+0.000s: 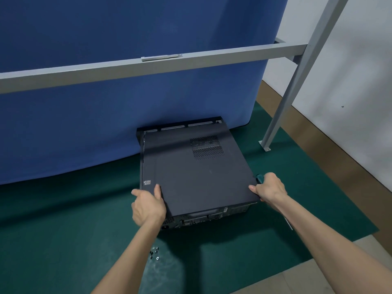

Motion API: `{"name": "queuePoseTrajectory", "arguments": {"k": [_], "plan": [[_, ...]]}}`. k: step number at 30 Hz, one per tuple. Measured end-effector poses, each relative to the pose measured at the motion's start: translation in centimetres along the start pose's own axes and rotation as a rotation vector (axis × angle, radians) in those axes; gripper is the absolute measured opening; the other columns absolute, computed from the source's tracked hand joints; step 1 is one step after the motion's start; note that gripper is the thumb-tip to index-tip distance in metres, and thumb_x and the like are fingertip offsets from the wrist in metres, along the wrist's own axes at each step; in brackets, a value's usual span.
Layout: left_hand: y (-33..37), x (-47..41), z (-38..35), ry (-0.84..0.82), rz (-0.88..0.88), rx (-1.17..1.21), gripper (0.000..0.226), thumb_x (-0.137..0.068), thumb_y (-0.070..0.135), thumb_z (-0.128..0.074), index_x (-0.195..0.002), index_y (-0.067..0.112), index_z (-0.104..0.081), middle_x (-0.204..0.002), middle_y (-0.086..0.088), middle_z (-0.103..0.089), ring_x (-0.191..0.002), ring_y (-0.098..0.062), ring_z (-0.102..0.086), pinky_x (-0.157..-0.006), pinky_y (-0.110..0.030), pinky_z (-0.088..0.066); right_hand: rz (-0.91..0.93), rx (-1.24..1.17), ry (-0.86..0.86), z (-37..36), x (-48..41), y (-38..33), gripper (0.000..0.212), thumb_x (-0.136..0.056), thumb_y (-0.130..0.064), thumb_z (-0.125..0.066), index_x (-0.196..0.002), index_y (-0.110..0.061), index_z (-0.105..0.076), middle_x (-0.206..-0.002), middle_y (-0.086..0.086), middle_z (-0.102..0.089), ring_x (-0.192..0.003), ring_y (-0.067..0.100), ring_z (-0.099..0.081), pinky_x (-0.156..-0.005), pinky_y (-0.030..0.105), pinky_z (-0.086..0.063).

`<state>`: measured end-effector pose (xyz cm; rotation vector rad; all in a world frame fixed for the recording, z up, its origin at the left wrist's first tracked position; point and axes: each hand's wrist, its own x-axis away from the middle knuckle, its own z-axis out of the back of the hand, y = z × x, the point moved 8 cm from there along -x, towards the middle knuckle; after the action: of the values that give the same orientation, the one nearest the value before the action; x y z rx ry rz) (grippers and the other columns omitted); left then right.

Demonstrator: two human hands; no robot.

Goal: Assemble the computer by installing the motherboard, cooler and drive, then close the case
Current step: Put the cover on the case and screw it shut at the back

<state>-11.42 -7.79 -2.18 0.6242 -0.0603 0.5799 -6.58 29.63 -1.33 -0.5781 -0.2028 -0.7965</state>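
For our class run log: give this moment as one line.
step: closing case | left hand: grips side panel | right hand: holds screwdriver, thumb on side panel | screws: loose on mat

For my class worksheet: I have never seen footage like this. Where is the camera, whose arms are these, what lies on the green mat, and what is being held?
There is no machine here: a person works bare-handed, and the single picture comes from a camera worn on their head, looking forward and down, so the arms are their own. A black computer case lies flat on a green mat. Its cover panel sits on top, not yet fully home: a strip of case shows at the far edge. The left hand grips the panel's near left corner. The right hand holds a green-handled screwdriver, thumb on the near right corner. Loose screws lie on the mat.
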Motion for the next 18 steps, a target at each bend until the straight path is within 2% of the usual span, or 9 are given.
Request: {"name": "queuePoseTrajectory", "arguments": {"k": [2, 7, 11, 14, 16, 18], "plan": [[-0.7, 0.4, 0.3, 0.027, -0.017, 0.018, 0.053, -0.094, 0.047, -0.044, -0.111, -0.003, -0.037, -0.096, -0.026, -0.063, -0.093, -0.040, -0.059, -0.065, -0.040, -0.039, 0.005, -0.002, 0.022, 0.0, 0.3, 0.1, 0.041, -0.087, -0.029, -0.070, -0.071, -0.012, -0.036, -0.073, 0.004, -0.051, -0.072, 0.028, -0.054, -0.058, 0.031, -0.037], [-2.1, 0.8, 0.4, 0.043, -0.019, 0.035, 0.050, -0.094, 0.046, -0.045, -0.107, -0.001, -0.038, -0.094, -0.027, -0.062, -0.090, -0.041, -0.060, -0.063, -0.038, -0.036, 0.008, 0.024, 0.046, -1.4, 0.9, 0.6, 0.042, -0.089, -0.030, -0.068, -0.069, -0.013, -0.034, -0.071, 0.001, -0.045, -0.063, 0.020, -0.043, -0.054, 0.031, -0.031], [-1.9, 1.0, 0.0, 0.045, -0.058, -0.004, 0.048, -0.095, 0.045, -0.043, -0.109, 0.000, -0.036, -0.095, -0.027, -0.062, -0.094, -0.041, -0.056, -0.063, -0.039, -0.035, 0.035, 0.033, 0.068, -1.2, 0.9, 0.0, 0.044, -0.091, -0.029, -0.066, -0.069, -0.013, -0.032, -0.072, 0.002, -0.045, -0.074, 0.027, -0.046, -0.061, 0.033, -0.034], [-1.3, 0.9, -0.1, 0.018, -0.076, -0.074, 0.046, -0.095, 0.045, -0.044, -0.111, 0.003, -0.035, -0.098, -0.025, -0.061, -0.094, -0.039, -0.055, -0.065, -0.039, -0.038, 0.051, 0.052, 0.084, -1.0, 1.2, -0.7, 0.039, -0.091, -0.027, -0.065, -0.087, -0.010, -0.031, -0.087, 0.007, -0.049, -0.089, 0.034, -0.054, -0.066, 0.035, -0.037], [-1.1, 0.6, 0.1, 0.012, -0.074, -0.133, 0.048, -0.093, 0.046, -0.048, -0.116, 0.005, -0.037, -0.115, -0.025, -0.049, -0.096, -0.040, -0.051, -0.066, -0.040, -0.039, 0.064, 0.091, 0.092, -1.0, 1.4, -1.1, 0.043, -0.092, -0.026, -0.064, -0.099, -0.009, -0.025, -0.096, 0.013, -0.056, -0.096, 0.037, -0.057, -0.067, 0.037, -0.038], [-1.0, 0.3, 0.4, 0.016, -0.085, -0.222, 0.050, -0.091, 0.047, -0.052, -0.121, 0.010, -0.039, -0.123, -0.022, -0.032, -0.101, -0.039, -0.044, -0.060, -0.039, -0.037, 0.071, 0.136, 0.098, -1.1, 1.5, -1.4, 0.041, -0.093, -0.025, -0.062, -0.102, -0.008, -0.026, -0.104, 0.015, -0.060, -0.098, 0.036, -0.059, -0.068, 0.037, -0.038]]}}
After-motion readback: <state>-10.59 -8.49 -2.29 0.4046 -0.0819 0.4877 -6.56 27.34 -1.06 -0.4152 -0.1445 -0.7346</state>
